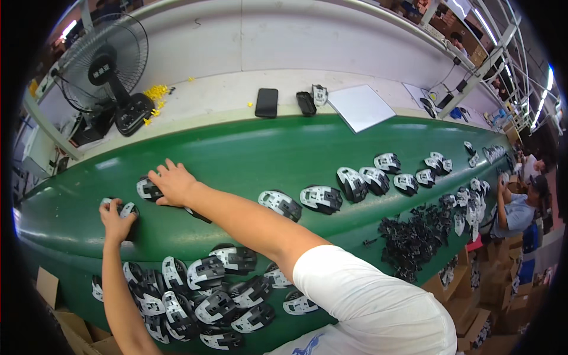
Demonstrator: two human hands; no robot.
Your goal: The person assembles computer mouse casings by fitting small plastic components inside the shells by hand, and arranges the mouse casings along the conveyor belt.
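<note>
On the green belt (231, 154) at the left, my left hand (118, 222) is closed round a black and white computer mouse shell (128, 209). Just beyond and to the right, my right hand (174, 184) reaches over another mouse shell (147, 188), its thumb and index finger at the shell's edges and the other fingers spread. My palm hides that shell's right end. Under my right wrist a further shell (198, 215) shows only in part. Several mouse shells (216, 307) lie heaped close to me, between my forearms.
More mouse shells (320, 199) run along the belt to the right, beside a pile of small black parts (414, 239). A fan (106, 71), yellow bits (155, 93), a phone (267, 102) and a white sheet (361, 107) are on the back ledge. A co-worker (518, 207) sits at the far right.
</note>
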